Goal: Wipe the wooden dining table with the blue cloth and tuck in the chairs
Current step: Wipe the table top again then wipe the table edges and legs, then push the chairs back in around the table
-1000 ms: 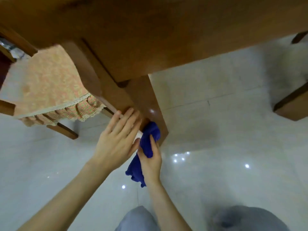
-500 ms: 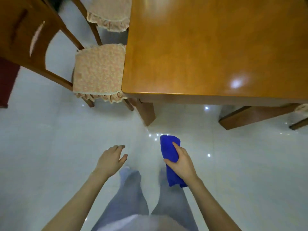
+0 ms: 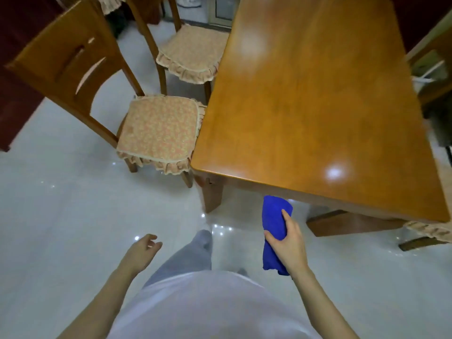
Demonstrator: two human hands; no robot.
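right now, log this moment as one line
pose: standing at table end | right hand: grips blue cloth, not on table | left hand: holds nothing | near chair: seat mostly outside table

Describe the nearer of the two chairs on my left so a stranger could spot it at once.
Find the table and go to its near left corner. The near chair stands beside that corner, its floral cushion reaching the table edge. Unlike the far chair behind it, its whole slotted backrest is in view.
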